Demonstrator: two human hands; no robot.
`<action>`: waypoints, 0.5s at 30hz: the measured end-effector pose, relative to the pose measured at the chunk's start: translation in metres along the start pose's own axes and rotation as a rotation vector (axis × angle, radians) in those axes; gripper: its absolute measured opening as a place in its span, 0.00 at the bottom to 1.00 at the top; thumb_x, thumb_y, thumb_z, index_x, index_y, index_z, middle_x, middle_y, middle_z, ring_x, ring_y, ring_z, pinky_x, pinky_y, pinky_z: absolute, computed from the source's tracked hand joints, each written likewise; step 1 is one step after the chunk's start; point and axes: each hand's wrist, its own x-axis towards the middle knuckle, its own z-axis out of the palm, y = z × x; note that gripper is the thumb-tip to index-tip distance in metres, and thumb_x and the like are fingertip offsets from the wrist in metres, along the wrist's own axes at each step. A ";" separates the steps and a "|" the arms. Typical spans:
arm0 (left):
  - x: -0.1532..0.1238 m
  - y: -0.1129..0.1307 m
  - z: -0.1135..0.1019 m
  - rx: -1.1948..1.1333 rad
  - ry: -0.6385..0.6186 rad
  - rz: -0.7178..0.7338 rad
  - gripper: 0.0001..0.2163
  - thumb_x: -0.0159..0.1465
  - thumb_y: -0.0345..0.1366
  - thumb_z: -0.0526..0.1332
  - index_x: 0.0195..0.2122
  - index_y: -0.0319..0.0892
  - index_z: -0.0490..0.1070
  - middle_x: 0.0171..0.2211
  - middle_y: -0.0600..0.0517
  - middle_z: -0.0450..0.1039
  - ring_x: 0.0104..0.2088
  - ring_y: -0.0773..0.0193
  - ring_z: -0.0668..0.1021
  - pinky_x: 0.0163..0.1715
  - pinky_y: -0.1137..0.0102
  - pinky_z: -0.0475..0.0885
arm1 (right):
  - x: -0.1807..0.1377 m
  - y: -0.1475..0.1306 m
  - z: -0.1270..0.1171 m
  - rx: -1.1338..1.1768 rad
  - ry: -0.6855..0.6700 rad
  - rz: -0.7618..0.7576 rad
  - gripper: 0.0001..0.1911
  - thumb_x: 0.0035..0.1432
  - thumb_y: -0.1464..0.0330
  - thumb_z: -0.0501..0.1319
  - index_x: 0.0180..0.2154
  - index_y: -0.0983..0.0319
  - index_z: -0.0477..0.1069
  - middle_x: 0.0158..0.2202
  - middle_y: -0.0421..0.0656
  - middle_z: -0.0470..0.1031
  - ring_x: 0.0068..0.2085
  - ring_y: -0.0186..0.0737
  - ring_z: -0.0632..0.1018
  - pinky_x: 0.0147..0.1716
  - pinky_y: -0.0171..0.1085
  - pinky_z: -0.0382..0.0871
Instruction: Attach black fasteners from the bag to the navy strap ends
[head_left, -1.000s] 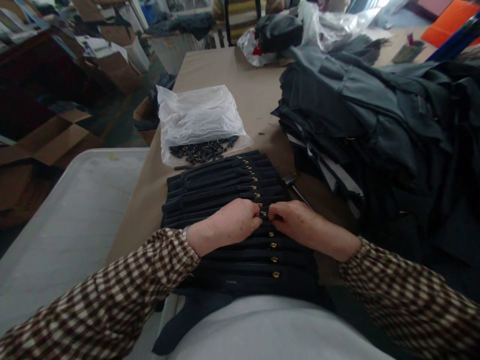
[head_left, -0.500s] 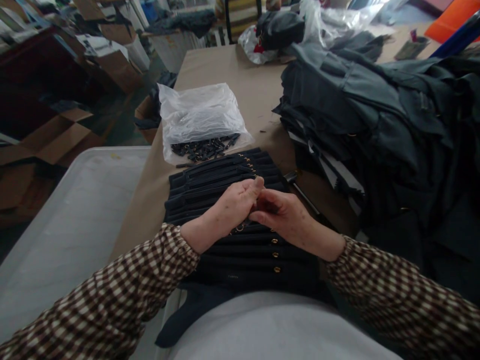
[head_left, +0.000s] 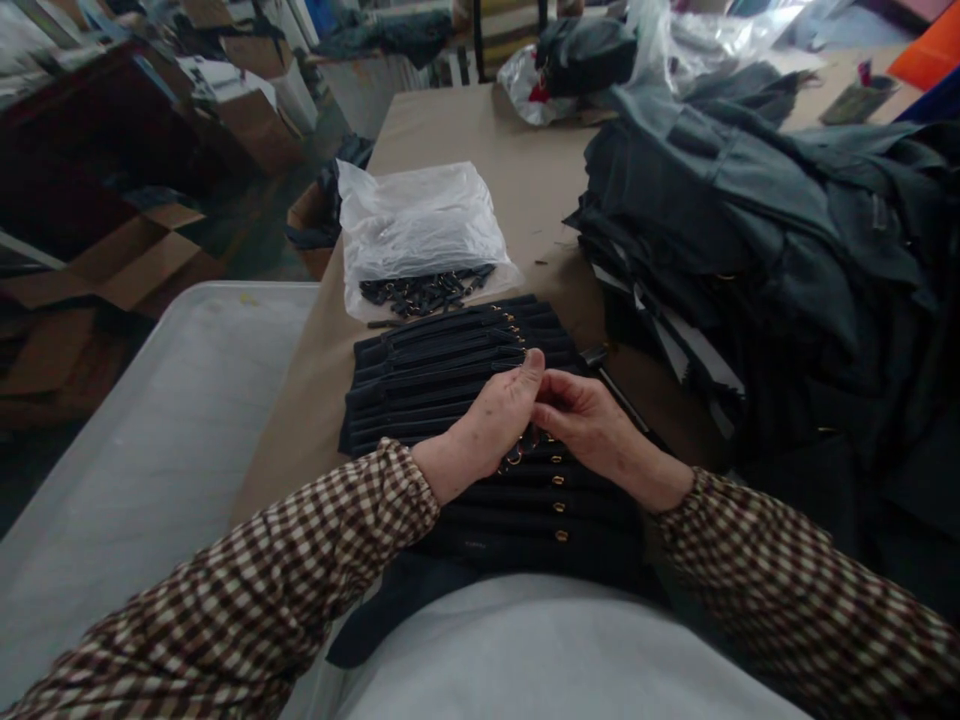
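My left hand (head_left: 491, 425) is closed over the row of dark fabric pieces, its thumb on top. Below its fingers shows a small dark strap piece with a metal ring (head_left: 515, 457), partly hidden by the hand. My right hand (head_left: 611, 430) meets it at the fingertips, thumb and fingers pinched together; what lies in that pinch is hidden. Under both hands, dark folded fabric pieces (head_left: 420, 385) overlap in a long row, with gold-coloured metal fittings (head_left: 559, 508) lined up along them.
Beyond the row lies a clear plastic bag (head_left: 420, 225) with small black straps (head_left: 427, 290) at its mouth. Dark bags or garments (head_left: 720, 200) are heaped at the right. A metal-ended tool (head_left: 611, 375) lies beside the row. At the left stands a whitish plastic bin (head_left: 187, 400).
The view has shifted slightly, so the scene sits farther right. My left wrist has moved right. Both hands stay together at the fingertips.
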 end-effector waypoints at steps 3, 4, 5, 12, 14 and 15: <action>0.000 0.001 0.001 -0.034 0.004 -0.048 0.29 0.60 0.64 0.48 0.30 0.40 0.68 0.24 0.53 0.67 0.21 0.70 0.70 0.18 0.75 0.64 | 0.000 -0.001 -0.003 -0.019 -0.048 -0.019 0.08 0.57 0.64 0.62 0.34 0.62 0.68 0.30 0.40 0.72 0.29 0.34 0.73 0.29 0.33 0.71; 0.000 0.001 0.001 -0.040 0.021 -0.061 0.29 0.60 0.64 0.48 0.30 0.40 0.67 0.23 0.53 0.66 0.20 0.70 0.69 0.18 0.75 0.64 | 0.000 -0.001 -0.003 -0.035 -0.058 -0.018 0.08 0.56 0.65 0.63 0.35 0.62 0.69 0.31 0.40 0.72 0.30 0.34 0.73 0.30 0.33 0.71; 0.000 0.002 0.001 -0.037 0.042 -0.062 0.29 0.59 0.65 0.49 0.29 0.40 0.67 0.23 0.53 0.66 0.20 0.70 0.69 0.18 0.75 0.64 | 0.000 0.000 -0.003 -0.057 -0.052 -0.014 0.08 0.55 0.65 0.63 0.35 0.62 0.69 0.31 0.40 0.72 0.30 0.34 0.73 0.30 0.33 0.70; -0.001 0.004 0.004 -0.103 0.037 -0.007 0.29 0.58 0.65 0.50 0.27 0.39 0.66 0.23 0.54 0.65 0.21 0.71 0.68 0.20 0.76 0.65 | -0.004 -0.001 0.004 -0.081 0.084 -0.025 0.08 0.54 0.65 0.64 0.34 0.62 0.70 0.30 0.40 0.72 0.30 0.35 0.72 0.28 0.33 0.70; 0.000 0.005 0.003 -0.128 0.036 -0.034 0.28 0.58 0.65 0.51 0.28 0.40 0.65 0.22 0.55 0.64 0.20 0.72 0.68 0.16 0.77 0.63 | -0.004 -0.002 0.007 0.074 0.090 0.016 0.09 0.53 0.64 0.66 0.32 0.62 0.70 0.29 0.39 0.71 0.28 0.34 0.72 0.27 0.33 0.71; 0.001 0.006 0.003 -0.135 0.038 -0.054 0.28 0.58 0.65 0.51 0.28 0.40 0.65 0.22 0.55 0.63 0.19 0.72 0.67 0.15 0.77 0.62 | -0.003 -0.002 0.008 0.165 0.096 0.049 0.10 0.53 0.63 0.67 0.32 0.62 0.69 0.29 0.38 0.71 0.27 0.33 0.72 0.26 0.33 0.72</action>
